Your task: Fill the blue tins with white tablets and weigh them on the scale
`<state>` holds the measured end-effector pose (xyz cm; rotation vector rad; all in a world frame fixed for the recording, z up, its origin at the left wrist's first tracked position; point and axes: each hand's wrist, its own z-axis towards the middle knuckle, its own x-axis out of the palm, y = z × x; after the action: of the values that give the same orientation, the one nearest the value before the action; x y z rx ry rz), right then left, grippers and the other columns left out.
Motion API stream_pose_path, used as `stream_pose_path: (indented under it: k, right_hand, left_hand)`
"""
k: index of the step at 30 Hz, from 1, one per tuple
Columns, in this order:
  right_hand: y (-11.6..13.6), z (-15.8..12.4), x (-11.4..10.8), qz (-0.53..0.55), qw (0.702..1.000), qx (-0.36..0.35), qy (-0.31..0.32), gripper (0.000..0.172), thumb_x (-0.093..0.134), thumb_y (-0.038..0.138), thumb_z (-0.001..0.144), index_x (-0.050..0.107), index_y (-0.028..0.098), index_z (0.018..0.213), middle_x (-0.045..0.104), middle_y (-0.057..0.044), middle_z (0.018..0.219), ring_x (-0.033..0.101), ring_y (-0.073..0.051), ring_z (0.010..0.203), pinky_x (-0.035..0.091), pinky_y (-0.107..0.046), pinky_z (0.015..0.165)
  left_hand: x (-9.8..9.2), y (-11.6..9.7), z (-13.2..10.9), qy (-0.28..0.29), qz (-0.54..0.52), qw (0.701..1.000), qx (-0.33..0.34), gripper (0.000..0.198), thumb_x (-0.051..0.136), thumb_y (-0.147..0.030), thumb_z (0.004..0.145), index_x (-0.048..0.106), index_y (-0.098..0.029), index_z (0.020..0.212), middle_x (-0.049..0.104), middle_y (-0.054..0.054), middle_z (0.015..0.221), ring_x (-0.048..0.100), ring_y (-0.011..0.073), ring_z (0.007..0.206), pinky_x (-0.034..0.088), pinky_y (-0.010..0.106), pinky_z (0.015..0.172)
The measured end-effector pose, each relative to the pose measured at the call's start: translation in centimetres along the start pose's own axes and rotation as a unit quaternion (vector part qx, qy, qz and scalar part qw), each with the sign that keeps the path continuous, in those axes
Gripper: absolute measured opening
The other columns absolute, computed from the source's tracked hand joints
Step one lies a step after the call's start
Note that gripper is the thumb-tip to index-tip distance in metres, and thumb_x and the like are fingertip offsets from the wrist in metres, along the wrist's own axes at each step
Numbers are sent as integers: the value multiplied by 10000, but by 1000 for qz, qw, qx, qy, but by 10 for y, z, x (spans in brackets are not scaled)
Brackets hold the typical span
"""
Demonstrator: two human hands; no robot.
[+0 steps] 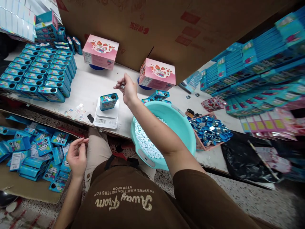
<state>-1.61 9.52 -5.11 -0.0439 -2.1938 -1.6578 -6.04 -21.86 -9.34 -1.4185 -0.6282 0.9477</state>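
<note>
My right hand (129, 89) is raised above the table, just right of the scale, its fingers curled around a few small white candies (123, 84). A blue candy tin (108, 101) with a round hole in its top stands on the white digital scale (106, 120). Under my right forearm sits a turquoise basin (177, 125) holding many pale candies (145, 140). My left hand (77, 156) hovers by my thigh, palm up, with fingers loosely bent and apart and nothing visible in it. It is nearest to the carton of blue packs.
Rows of blue tins (35, 71) fill the table's left. Two pink strawberry boxes (101, 51) stand behind the scale, before a large cardboard sheet (133, 28). A tray of blue caps (211, 128) lies right of the basin. An open carton (35, 192) holds blue packs (45, 146).
</note>
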Motion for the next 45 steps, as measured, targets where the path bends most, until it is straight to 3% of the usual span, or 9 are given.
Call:
stream_pose_path:
  k: [10,17,22,26,32,38,45]
  right_hand:
    - [-7,-22,12,-32,996,18,86,437,591,578,878,535,193,678,569,25,576,648,-117,628,502,-215,582]
    - [-4,-33,8,-55,994,28,86,420,660,555,831,584,195,629,637,9,611,671,-146,749,516,-243,686]
    - [-15,-29,1,-110,989,-25,99,426,682,557,809,610,195,595,663,11,638,652,-130,732,506,-232,714]
    - [-26,-23,-2,-177,977,-62,97,526,568,659,847,649,193,615,690,-7,691,658,-139,763,506,-251,764]
    - [-30,-13,-7,-343,919,-134,138,667,308,715,934,744,216,862,743,-26,997,643,-196,1077,453,-334,992]
    - [-36,-6,-17,-505,831,-182,145,590,271,608,1000,730,238,1011,708,-46,1146,588,-242,1194,385,-408,1070]
    - [-35,-1,-12,-518,805,-239,161,592,206,551,1031,700,225,1035,688,-64,1114,584,-226,1139,399,-385,1028]
  left_hand:
    - [1,1,0,-3,-7,1000,1,180,631,-302,878,646,-164,993,743,60,903,728,158,836,591,297,793]
    - [0,1,1,-12,-13,1000,-8,171,635,-287,868,648,-163,985,745,57,902,729,155,833,592,292,784]
    - [0,4,1,-8,-19,1000,-9,181,637,-290,870,651,-164,999,746,63,917,727,155,846,587,296,806]
    - [0,5,1,-6,-20,1000,-8,178,635,-294,873,652,-162,992,747,65,915,728,158,845,590,299,800]
    - [0,1,0,-15,-22,1000,-7,157,639,-260,865,657,-159,984,753,58,903,730,149,834,592,284,793]
    - [-1,4,0,-15,-31,999,-8,146,644,-241,865,663,-162,987,755,56,912,726,137,838,582,256,795]
    - [0,6,0,-10,-32,999,-11,150,641,-248,866,666,-161,985,755,57,909,725,139,842,582,265,804]
